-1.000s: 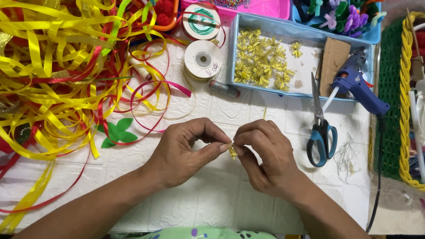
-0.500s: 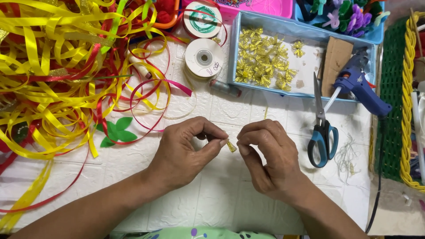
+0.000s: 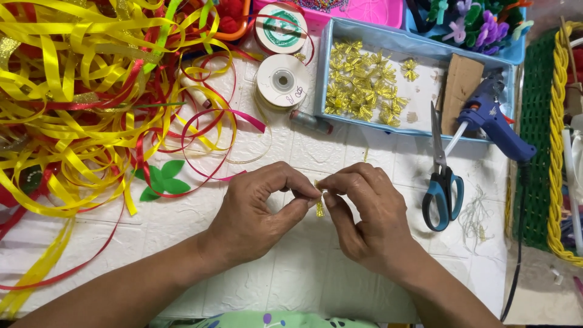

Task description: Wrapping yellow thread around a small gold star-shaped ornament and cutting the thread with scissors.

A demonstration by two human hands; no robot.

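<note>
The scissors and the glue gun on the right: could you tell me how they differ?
The scissors lie flat on the white table, blades pointing up toward the tray; the glue gun rests across the blue tray's corner, nozzle down-left. The scissors are metal-bladed; the gun trails a black cord. Both have blue grips and lie untouched.

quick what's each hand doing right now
Left hand: fingers pinched shut on the small gold ribbon piece.
Right hand: fingers pinched shut on the same piece, from the other side.

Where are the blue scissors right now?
In the head view, the scissors lie on the white table, right of the right hand, just below the blue glue gun.
</note>
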